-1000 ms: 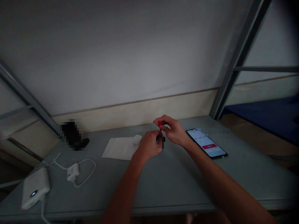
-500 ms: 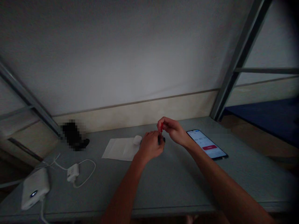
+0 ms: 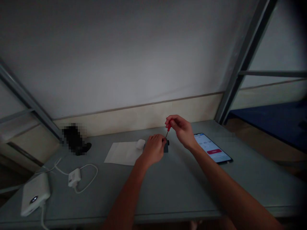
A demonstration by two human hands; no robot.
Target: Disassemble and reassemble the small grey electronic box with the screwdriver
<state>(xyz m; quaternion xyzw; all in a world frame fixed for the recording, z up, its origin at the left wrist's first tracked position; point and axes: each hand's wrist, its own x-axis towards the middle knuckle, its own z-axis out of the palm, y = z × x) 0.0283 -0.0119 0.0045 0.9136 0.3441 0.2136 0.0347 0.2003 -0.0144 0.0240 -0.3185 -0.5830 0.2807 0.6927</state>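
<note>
My right hand is closed round the red handle of a screwdriver. Its thin metal shaft slants down and left to the fingertips of my left hand. Beneath those fingers is a small dark box-like object on the table, with a black knob-like part at its right end. My left hand is closed over it and covers most of it, so its kind is unclear. The exact spot where the screwdriver tip meets it is hidden by the fingers.
On the grey table, a white sheet lies left of my hands, with a small white round object on it. A lit phone is at right. A white power bank, a cabled white adapter and a blurred black object are at left.
My right hand has moved slightly up and right with the screwdriver, whose metal shaft now shows more. The left hand stays nearly in place, and more of the dark object shows.
</note>
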